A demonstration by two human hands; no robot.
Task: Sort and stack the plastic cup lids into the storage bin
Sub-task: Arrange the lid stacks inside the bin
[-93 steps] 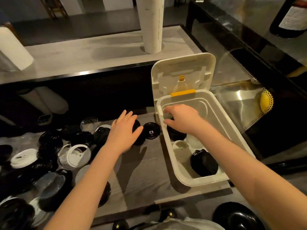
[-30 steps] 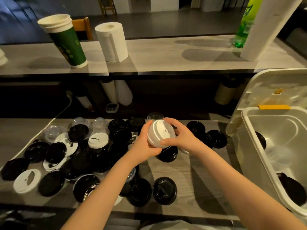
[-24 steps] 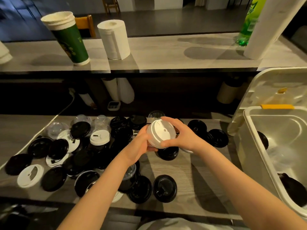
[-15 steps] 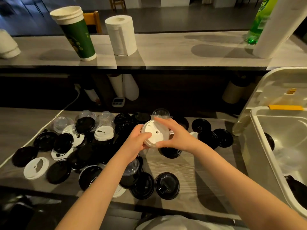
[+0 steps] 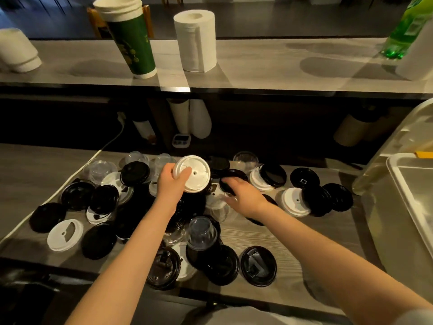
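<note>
My left hand (image 5: 170, 184) holds a white cup lid (image 5: 193, 173) up above the pile, thumb across its top. My right hand (image 5: 243, 195) is lowered onto the heap with fingers spread, touching a white lid (image 5: 216, 199) beside a black lid (image 5: 228, 184); whether it grips one I cannot tell. Several black, white and clear lids cover the grey worktop (image 5: 269, 233). The white storage bin (image 5: 412, 200) stands at the right edge, its hinged cover raised.
A raised counter (image 5: 257, 66) behind carries a green stack of paper cups (image 5: 131, 41), a paper towel roll (image 5: 195, 41), white cups (image 5: 16, 52) and a green bottle (image 5: 403, 31). A white cable (image 5: 110, 141) runs along the left.
My right hand has let go of the white lid and dropped to the pile. My left hand alone now holds that lid, shifted slightly left. The view has turned left, away from the bin.
</note>
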